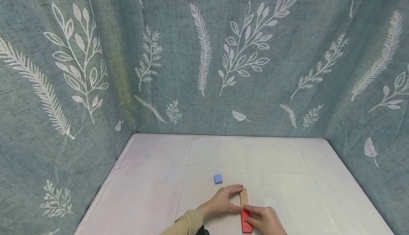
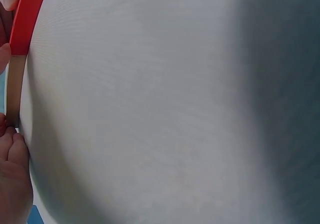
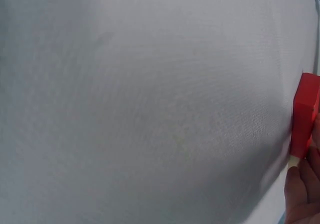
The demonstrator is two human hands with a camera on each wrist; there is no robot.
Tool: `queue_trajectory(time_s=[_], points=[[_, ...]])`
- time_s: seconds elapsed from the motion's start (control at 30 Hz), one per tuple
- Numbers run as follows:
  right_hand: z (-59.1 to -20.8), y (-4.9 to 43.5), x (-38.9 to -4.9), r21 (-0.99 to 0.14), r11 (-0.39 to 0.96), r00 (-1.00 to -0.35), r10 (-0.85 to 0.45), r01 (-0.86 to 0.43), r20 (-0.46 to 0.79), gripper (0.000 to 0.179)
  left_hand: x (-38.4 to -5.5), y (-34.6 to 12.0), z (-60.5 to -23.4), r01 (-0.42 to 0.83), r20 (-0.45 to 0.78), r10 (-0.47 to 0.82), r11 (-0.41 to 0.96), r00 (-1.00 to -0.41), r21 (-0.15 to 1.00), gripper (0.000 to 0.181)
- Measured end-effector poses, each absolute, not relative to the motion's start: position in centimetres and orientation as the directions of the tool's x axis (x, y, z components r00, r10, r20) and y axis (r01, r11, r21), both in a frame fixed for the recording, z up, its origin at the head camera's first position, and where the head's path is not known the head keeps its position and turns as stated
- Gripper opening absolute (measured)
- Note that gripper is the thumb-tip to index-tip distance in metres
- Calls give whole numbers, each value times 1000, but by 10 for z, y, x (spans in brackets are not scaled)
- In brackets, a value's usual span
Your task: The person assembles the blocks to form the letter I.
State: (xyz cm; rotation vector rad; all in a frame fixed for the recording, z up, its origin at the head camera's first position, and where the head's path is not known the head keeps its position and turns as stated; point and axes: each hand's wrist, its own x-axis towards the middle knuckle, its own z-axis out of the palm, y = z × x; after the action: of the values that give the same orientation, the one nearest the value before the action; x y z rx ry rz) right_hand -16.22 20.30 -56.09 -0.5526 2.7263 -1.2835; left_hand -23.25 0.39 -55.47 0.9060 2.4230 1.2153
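Observation:
A plain wooden block (image 1: 244,196) and a red block (image 1: 246,224) lie end to end in a line on the white-covered table. My left hand (image 1: 222,200) holds the wooden block, its fingers at the far end and its thumb by the joint. The right hand (image 1: 265,219) grips the red block, one fingertip close to where the two meet. From the left wrist, the red block (image 2: 27,19) and the wooden block (image 2: 15,89) appear touching. In the right wrist view the red block (image 3: 304,116) shows at the right edge, with fingers partly hiding it.
A small blue cube (image 1: 218,179) sits beyond the left hand, apart from both blocks. White cloth (image 1: 153,178) covers the table. Green leaf-patterned curtains (image 1: 204,57) close in the back and both sides.

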Motion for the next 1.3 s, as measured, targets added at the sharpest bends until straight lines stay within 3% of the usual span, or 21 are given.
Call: queue_trajectory(time_s=[0.47,0.6,0.8,1.07,1.3], points=[[-561,200,-164,-743,591,-918,-389,-313,77,39,-232,1,-552,445,17,645,507,-764,739,67],[-566,200,-162,-718,572,-900,-396,-396,180,36,-235,-2,-549,477,47,641,519,-766,709,67],[-568,202,-162,-695,534,-866,-409,-482,286,32,-241,-2,-536,438,72,647,425,-759,792,66],[-566,205,-163,-699,570,-890,-398,-431,224,33,-245,-4,-512,398,69,642,383,-763,834,66],[-566,205,-164,-699,577,-895,-389,-422,219,33,-252,-12,-499,455,138,612,400,-779,796,64]])
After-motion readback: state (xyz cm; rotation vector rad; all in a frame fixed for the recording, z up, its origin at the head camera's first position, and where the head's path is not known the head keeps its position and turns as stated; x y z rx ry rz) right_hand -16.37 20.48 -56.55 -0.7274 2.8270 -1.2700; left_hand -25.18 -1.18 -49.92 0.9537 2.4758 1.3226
